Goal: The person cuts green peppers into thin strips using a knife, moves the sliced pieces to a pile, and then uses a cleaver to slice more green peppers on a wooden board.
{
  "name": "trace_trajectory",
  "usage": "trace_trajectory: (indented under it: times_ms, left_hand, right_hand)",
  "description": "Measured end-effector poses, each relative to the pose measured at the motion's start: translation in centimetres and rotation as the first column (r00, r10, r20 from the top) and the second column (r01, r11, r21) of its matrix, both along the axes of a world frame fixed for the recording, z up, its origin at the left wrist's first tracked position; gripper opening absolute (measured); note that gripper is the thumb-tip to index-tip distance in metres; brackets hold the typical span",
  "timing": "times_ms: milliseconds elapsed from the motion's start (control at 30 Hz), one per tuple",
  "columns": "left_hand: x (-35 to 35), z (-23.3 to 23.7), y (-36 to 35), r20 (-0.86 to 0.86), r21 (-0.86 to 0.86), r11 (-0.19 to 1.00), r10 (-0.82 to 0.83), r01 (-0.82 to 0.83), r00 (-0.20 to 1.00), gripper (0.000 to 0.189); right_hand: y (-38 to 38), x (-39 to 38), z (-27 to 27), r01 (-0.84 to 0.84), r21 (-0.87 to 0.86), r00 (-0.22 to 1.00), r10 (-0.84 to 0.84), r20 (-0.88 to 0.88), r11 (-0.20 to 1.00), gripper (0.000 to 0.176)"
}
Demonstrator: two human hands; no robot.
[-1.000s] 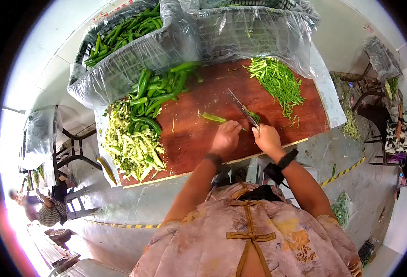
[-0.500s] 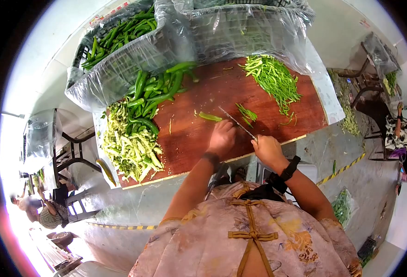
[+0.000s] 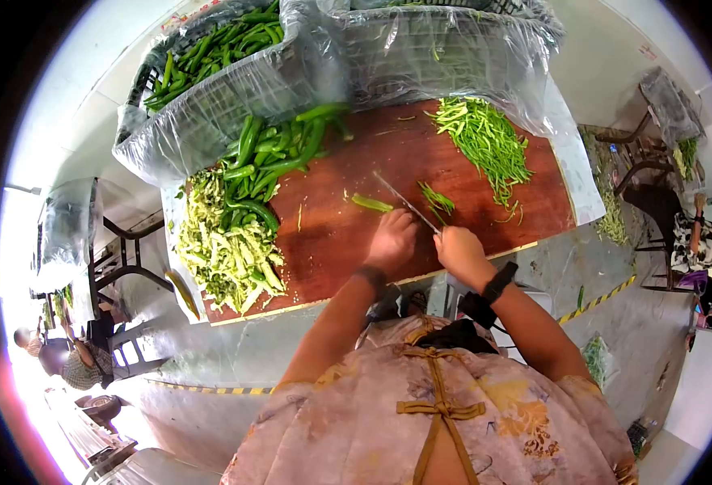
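Near the middle of the red-brown cutting board, the knife slants up toward eleven o'clock, its handle end in your right hand, at about half past four from the blade. Your fingers are closed around that handle. Your left hand, at half past six, is pressed down low with its fingers bent, close beside the blade; whether it pinches a piece, you cannot tell, since the hand covers what lies beneath.

At nine o'clock from the blade, a green pepper strip lies just beyond your left fingertips. At three o'clock rest some thin green slivers. You seem to be in the middle of slicing pepper into fine shreds. A further stroke calls for left fingertips tucked back from the edge, and a steady blade.

Farther out, the shredded green pepper is heaped at two o'clock. Long green peppers are piled at ten, and pale pepper scraps spread toward half past eight. Beyond the board stand two plastic-lined crates: the pepper-filled crate at ten, the other crate near half past twelve.
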State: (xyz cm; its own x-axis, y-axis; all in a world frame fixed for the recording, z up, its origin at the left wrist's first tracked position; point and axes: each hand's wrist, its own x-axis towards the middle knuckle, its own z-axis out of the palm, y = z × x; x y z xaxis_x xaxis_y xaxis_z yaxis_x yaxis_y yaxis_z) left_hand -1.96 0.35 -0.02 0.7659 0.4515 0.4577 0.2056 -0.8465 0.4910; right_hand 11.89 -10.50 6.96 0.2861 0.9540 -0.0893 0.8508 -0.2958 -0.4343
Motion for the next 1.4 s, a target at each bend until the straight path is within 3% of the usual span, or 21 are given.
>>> trace_trajectory:
  times_ms: [133, 333, 400, 500, 633, 700, 767, 833, 933, 1033, 1100, 1133, 1200, 1233, 1300, 1333, 1400]
  left_hand:
    - [0.2, -0.6, 0.4, -0.012, 0.005, 0.999, -0.032, 0.032, 0.999, 0.023]
    - [0.4, 0.5, 0.5, 0.131, 0.142, 0.99, -0.01, -0.009, 0.991, 0.018]
    - [-0.4, 1.1, 0.1, 0.059, 0.082, 0.989, 0.12, -0.124, 0.991, 0.029]
    - [-1.2, 2.0, 0.4, -0.029, 0.092, 0.97, 0.228, -0.225, 0.973, 0.03]
    - [-2.3, 2.1, 1.5, 0.009, 0.089, 0.961, 0.262, -0.262, 0.965, 0.031]
    - [-2.8, 2.0, 2.0, -0.069, 0.232, 0.903, 0.387, -0.363, 0.919, 0.029]
    - [-3.3, 2.0, 2.4, -0.032, 0.228, 0.896, 0.399, -0.382, 0.917, 0.031]
    - [-3.5, 1.7, 3.0, 0.007, 0.225, 0.889, 0.408, -0.399, 0.913, 0.032]
    - [-4.1, 1.8, 3.9, -0.042, 0.257, 0.884, 0.413, -0.39, 0.91, 0.031]
    - [-4.4, 3.2, 3.6, -0.107, 0.207, 0.91, 0.387, -0.36, 0.916, 0.03]
    - [-4.4, 4.5, 3.2, -0.225, 0.004, 0.93, 0.358, -0.367, 0.906, 0.032]
    - [-4.3, 4.5, 3.1, -0.228, 0.007, 0.929, 0.361, -0.369, 0.904, 0.032]
    - [-3.6, 4.7, 3.1, -0.084, -0.294, 0.925, 0.224, -0.239, 0.971, 0.024]
    - [-3.0, 3.3, 3.6, -0.086, -0.291, 0.927, 0.221, -0.236, 0.972, 0.024]
    - [-1.8, 0.3, 4.7, -0.387, -0.422, 0.868, 0.089, -0.262, 0.918, 0.023]
    - [-1.5, -0.2, 4.4, -0.389, -0.421, 0.869, 0.087, -0.261, 0.917, 0.023]
    - [-1.2, -0.4, 3.9, -0.006, -0.017, 0.986, 0.167, -0.167, 0.986, 0.022]
  right_hand:
    - [1.9, -0.5, 0.0, 0.059, 0.008, 0.998, -0.059, 0.005, 0.998, 0.028]
    - [0.2, 0.2, 0.0, 0.066, -0.048, 0.998, -0.067, -0.019, 0.997, 0.028]
    - [-0.8, 0.5, 0.0, 0.082, -0.062, 0.996, -0.084, -0.031, 0.995, 0.028]
    - [-1.6, 0.5, 0.4, 0.099, -0.084, 0.993, -0.104, -0.053, 0.992, 0.028]
    - [-2.8, 0.6, 0.4, 0.102, -0.092, 0.994, -0.106, -0.034, 0.99, 0.028]
    - [-3.0, 0.4, 1.1, 0.114, -0.108, 0.992, -0.118, -0.033, 0.988, 0.028]
    - [-2.9, 0.6, 0.8, 0.126, -0.121, 0.991, -0.132, -0.035, 0.985, 0.028]
    - [-2.2, 1.9, 0.2, 0.127, 0.014, 0.99, -0.128, 0.058, 0.992, 0.029]
    - [-2.4, 3.4, 0.5, 0.196, 0.087, 0.977, -0.201, 0.063, 0.977, 0.03]
    - [-3.2, 3.1, 1.3, 0.212, 0.087, 0.975, -0.217, 0.053, 0.973, 0.03]
    - [-4.1, 2.1, 1.5, 0.119, 0.015, 0.993, -0.119, -0.019, 0.993, 0.029]
    - [-4.4, 1.7, 0.7, 0.111, -0.025, 0.994, -0.111, -0.004, 0.993, 0.029]
    - [-5.2, 1.1, 0.5, 0.124, -0.014, 0.991, -0.125, -0.048, 0.992, 0.029]
    - [-5.3, 1.0, 0.5, 0.14, -0.005, 0.986, -0.14, -0.087, 0.99, 0.029]
    - [-5.6, 1.7, -0.4, 0.153, -0.025, 0.985, -0.155, -0.078, 0.988, 0.029]
    - [-5.8, 2.0, -0.6, 0.169, -0.029, 0.983, -0.171, -0.066, 0.985, 0.03]
    - [-6.0, 2.7, -0.8, 0.187, -0.03, 0.981, -0.188, -0.055, 0.982, 0.03]
